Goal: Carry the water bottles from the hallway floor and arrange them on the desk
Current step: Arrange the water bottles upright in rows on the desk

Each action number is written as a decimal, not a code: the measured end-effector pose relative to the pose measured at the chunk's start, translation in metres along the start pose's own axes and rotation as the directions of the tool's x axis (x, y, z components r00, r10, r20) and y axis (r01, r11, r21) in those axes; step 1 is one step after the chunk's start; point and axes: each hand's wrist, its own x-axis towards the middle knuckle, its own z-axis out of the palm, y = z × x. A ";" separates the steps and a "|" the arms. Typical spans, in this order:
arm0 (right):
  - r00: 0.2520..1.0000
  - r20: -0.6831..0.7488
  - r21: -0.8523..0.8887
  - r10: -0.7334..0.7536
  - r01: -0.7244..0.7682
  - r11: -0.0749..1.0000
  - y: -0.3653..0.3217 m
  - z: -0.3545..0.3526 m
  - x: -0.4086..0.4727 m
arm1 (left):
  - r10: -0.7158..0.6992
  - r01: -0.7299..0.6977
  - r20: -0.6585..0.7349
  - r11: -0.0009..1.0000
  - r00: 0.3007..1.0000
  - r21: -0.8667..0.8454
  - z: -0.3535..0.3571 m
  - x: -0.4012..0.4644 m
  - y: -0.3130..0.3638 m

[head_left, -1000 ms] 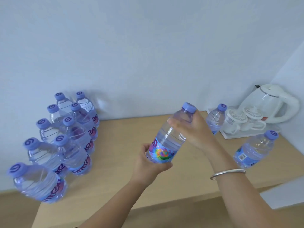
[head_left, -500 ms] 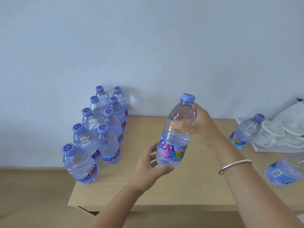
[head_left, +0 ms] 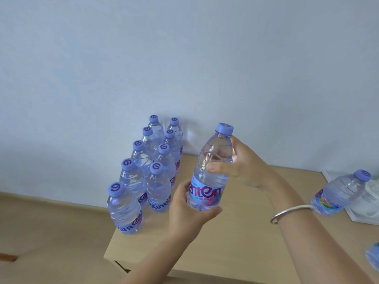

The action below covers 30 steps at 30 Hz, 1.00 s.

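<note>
A clear water bottle [head_left: 213,160] with a purple cap and blue label is held upright above the light wooden desk [head_left: 235,242]. My right hand [head_left: 244,165] grips its upper body. My left hand [head_left: 190,212] cups and grips its base. Several matching bottles [head_left: 151,173] stand in two rows at the desk's left end against the wall, just left of the held one. Another bottle [head_left: 340,193] stands at the right, and part of one more bottle [head_left: 373,257] shows at the right edge.
A white tray [head_left: 361,214] lies at the far right of the desk behind the right-hand bottle. The desk's left corner and front edge are near my left forearm, with tan floor [head_left: 51,242] beyond. A plain white wall backs the desk.
The held bottle has come from tilted to upright and moved left toward the rows. The view has swung left, so the kettle and cups have left the frame.
</note>
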 end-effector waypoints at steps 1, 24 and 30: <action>1.000 -0.002 0.005 -0.002 0.002 1.000 0.001 0.001 0.002 | -0.001 0.001 -0.001 1.000 1.000 0.003 -0.001 0.002 -0.001; 0.992 0.123 0.095 0.012 -0.023 0.995 0.022 -0.022 0.059 | -0.047 0.047 0.038 0.999 0.998 0.004 0.006 0.058 -0.017; 0.996 0.078 0.007 0.049 -0.049 0.999 0.039 -0.017 0.085 | -0.132 0.131 0.013 0.990 0.991 0.059 0.022 0.074 -0.028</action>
